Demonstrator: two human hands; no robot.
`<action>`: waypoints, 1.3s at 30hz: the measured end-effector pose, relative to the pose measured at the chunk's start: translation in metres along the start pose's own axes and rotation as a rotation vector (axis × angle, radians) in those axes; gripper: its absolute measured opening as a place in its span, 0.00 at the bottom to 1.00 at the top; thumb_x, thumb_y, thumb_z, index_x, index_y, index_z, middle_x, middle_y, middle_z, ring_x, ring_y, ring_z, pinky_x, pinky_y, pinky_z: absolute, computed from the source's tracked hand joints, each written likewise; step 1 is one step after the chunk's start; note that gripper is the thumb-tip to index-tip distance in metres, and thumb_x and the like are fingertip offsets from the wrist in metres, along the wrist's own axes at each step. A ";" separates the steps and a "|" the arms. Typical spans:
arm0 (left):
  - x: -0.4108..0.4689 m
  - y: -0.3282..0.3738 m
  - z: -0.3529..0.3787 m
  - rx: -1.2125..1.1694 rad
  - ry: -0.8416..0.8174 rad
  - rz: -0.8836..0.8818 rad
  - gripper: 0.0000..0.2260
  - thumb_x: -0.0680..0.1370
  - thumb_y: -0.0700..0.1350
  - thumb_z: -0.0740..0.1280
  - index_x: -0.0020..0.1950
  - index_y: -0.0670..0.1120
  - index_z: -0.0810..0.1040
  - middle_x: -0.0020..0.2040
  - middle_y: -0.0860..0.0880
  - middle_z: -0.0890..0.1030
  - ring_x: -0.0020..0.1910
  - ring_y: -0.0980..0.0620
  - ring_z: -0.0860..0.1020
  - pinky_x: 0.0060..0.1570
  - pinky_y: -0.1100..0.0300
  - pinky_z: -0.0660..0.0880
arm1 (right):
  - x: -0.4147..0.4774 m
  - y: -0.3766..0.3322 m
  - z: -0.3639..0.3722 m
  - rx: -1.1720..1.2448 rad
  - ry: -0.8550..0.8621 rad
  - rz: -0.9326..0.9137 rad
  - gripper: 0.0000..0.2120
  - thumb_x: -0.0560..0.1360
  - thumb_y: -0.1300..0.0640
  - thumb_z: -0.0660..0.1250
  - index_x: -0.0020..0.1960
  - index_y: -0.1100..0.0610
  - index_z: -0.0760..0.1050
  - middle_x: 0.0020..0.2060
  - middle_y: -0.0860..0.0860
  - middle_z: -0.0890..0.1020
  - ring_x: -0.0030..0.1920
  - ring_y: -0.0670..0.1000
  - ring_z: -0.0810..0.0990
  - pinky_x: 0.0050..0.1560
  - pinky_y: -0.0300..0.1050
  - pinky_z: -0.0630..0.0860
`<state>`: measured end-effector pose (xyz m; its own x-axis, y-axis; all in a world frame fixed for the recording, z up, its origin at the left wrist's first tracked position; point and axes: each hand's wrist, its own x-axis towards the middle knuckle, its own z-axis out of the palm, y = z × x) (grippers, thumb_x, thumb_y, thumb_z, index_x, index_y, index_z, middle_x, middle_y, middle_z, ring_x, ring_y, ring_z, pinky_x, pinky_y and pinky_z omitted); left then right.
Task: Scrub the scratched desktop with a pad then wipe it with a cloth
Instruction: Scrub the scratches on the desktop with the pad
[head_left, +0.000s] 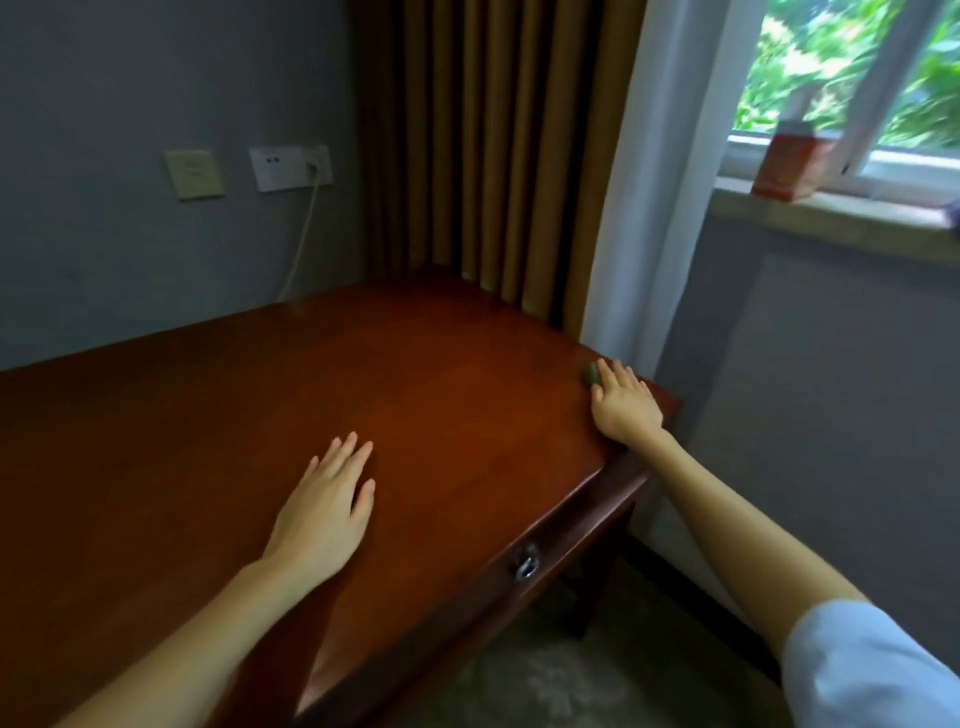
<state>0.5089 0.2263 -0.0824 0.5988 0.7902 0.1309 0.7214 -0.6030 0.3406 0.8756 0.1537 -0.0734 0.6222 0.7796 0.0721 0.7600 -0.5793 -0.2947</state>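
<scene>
A dark reddish wooden desktop (218, 426) fills the lower left of the head view. My left hand (324, 499) lies flat on it with straight, slightly spread fingers, holding nothing. My right hand (623, 402) presses flat near the desk's right corner, fingers straight, on top of a small green scrubbing pad (591, 374). Only the pad's far left end shows past my fingertips. No cloth is in view.
A brown curtain (483, 156) and a white curtain (654, 182) hang at the desk's far right. A wall socket with a white cable (291, 169) is behind. A red carton (792, 161) stands on the windowsill. A drawer lock (526, 564) sits on the desk front.
</scene>
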 end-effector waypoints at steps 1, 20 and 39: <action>0.005 0.001 0.001 0.009 -0.001 -0.002 0.23 0.83 0.51 0.51 0.78 0.52 0.50 0.79 0.53 0.48 0.77 0.56 0.44 0.72 0.61 0.42 | 0.008 0.007 -0.001 0.002 0.017 0.034 0.25 0.82 0.50 0.45 0.78 0.55 0.50 0.77 0.55 0.52 0.77 0.55 0.50 0.76 0.51 0.48; 0.040 0.007 0.004 0.113 -0.081 -0.018 0.24 0.83 0.53 0.46 0.79 0.50 0.46 0.79 0.48 0.44 0.77 0.52 0.43 0.74 0.56 0.40 | -0.139 -0.066 0.010 0.029 -0.139 -0.774 0.25 0.82 0.50 0.50 0.77 0.47 0.50 0.77 0.45 0.53 0.76 0.43 0.48 0.75 0.38 0.42; 0.151 -0.062 -0.013 0.065 -0.057 0.025 0.29 0.80 0.63 0.47 0.78 0.55 0.47 0.79 0.52 0.44 0.77 0.56 0.42 0.74 0.58 0.38 | 0.117 -0.093 0.039 -0.027 0.137 0.421 0.28 0.82 0.50 0.47 0.77 0.63 0.45 0.76 0.61 0.51 0.76 0.59 0.50 0.76 0.52 0.47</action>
<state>0.5497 0.3846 -0.0715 0.6342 0.7685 0.0849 0.7260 -0.6297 0.2766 0.8705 0.3075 -0.0747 0.8962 0.4369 0.0770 0.4387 -0.8469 -0.3006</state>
